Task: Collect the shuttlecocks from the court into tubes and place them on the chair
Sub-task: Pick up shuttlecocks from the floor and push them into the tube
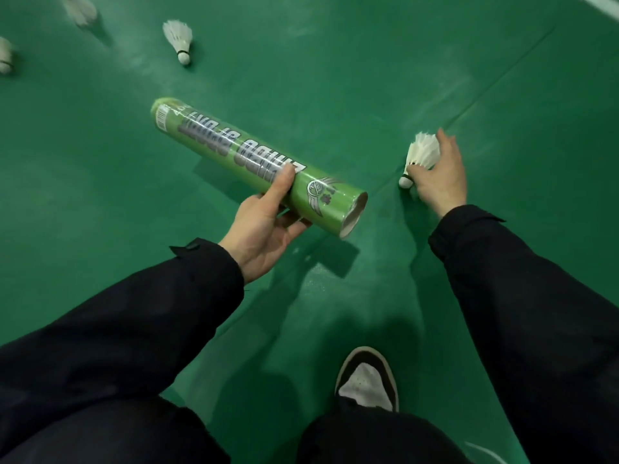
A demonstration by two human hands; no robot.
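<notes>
My left hand (264,226) grips a long light-green shuttlecock tube (248,155) near its open end, which points right and toward me; the capped end points up-left. My right hand (442,175) reaches down to the green court floor and curls its fingers round a white feather shuttlecock (422,152), cork tip down-left against the floor. Three more white shuttlecocks lie on the floor at the upper left: one (179,40) nearest the tube, one (80,8) at the top edge, one (5,55) cut off by the left edge.
The green court floor (335,78) has a seam line running diagonally past my right hand. My black-and-white shoe (366,380) stands at the bottom centre. A white court line (599,1) shows at the top right corner.
</notes>
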